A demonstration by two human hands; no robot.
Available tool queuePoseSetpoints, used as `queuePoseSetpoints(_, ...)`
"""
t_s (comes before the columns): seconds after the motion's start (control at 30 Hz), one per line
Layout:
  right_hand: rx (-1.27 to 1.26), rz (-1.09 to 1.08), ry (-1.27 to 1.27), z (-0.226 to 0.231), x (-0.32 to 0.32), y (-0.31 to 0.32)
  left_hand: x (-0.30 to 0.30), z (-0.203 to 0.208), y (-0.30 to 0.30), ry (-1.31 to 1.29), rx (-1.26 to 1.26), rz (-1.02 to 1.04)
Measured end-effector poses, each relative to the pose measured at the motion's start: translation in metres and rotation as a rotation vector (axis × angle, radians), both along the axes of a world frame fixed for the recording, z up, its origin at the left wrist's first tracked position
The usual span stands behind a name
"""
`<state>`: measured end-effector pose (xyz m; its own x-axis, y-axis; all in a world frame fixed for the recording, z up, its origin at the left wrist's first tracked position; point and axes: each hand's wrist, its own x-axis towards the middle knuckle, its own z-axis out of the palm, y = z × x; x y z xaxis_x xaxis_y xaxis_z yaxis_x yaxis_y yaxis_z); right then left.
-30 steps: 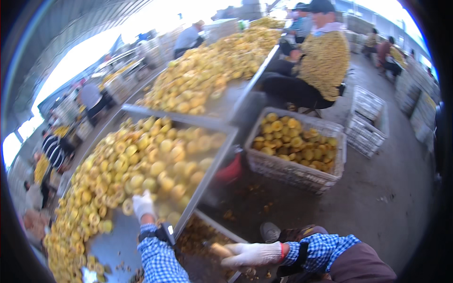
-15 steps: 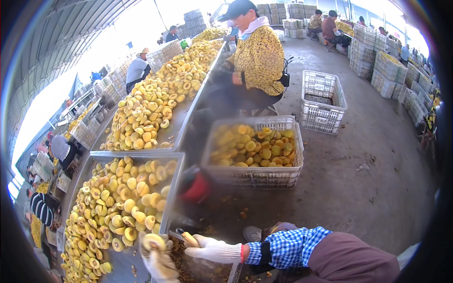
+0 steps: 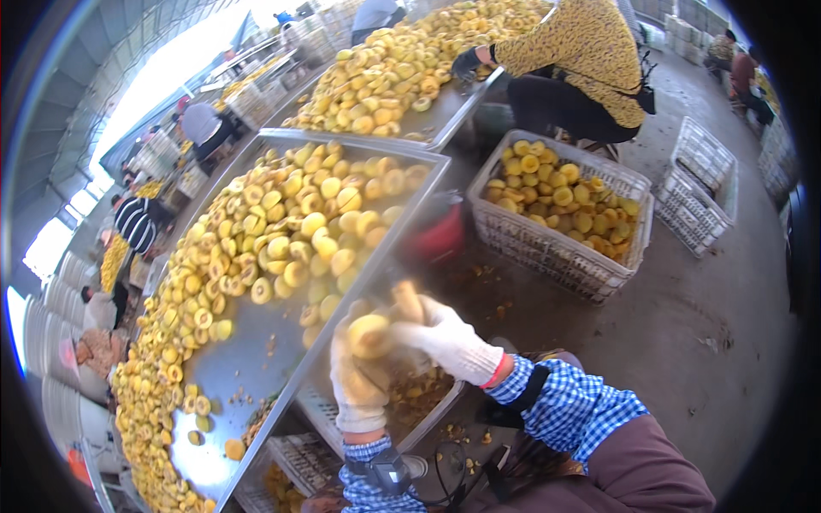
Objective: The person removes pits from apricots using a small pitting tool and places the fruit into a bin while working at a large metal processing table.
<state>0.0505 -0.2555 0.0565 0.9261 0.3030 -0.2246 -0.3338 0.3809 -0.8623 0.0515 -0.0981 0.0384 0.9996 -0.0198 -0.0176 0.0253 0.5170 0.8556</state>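
Fruit half [image 3: 369, 336], yellow and round, sits in the left hand [image 3: 357, 389], whose gloved grip we see closed around it just past the rim of the metal bench [image 3: 248, 350]. The right hand [image 3: 453, 344], in a matching white glove, grips a tan handle [image 3: 408, 301]; motion blur keeps us from telling whether the tool touches the fruit. 1 second earlier, the left hand was among the heaped fruit [image 3: 279, 248] and the right well apart; now the 2 meet above a container [image 3: 434, 416] of scraps, which we read as both hands working on 1 piece. Beyond stands a crate [image 3: 547, 256] of fruit halves, near a co-worker [image 3: 569, 47] in a yellow patterned top, 1 dark-gloved hand [image 3: 466, 64] at the next bench [image 3: 449, 115].
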Motion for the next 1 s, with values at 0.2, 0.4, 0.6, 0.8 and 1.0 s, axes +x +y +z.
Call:
queuePoseSetpoints(0.2, -0.567, -0.172, -0.389, 0.0, -0.005, 0.021, -0.01, -0.002, 0.008, 0.007, -0.173, -0.026)
queuePoseSetpoints(0.4, -0.648, -0.154, -0.327, -0.015, -0.004, 0.021, -0.016, -0.005, -0.013, 0.02, 0.096, 0.005)
queuePoseSetpoints(0.6, -0.625, -0.164, -0.409, -0.033, -0.009, 0.035, -0.023, -0.024, -0.004, -0.151, 0.462, 0.139)
queuePoseSetpoints(0.8, -0.694, 0.096, -0.412, -0.03, -0.014, 0.031, -0.021, 0.0, 0.025, -0.015, -0.061, 0.166)
queuePoseSetpoints(1.0, -0.845, 0.193, -0.766, -0.048, -0.025, 0.053, -0.027, -0.004, 0.042, 0.137, -0.137, 0.161)
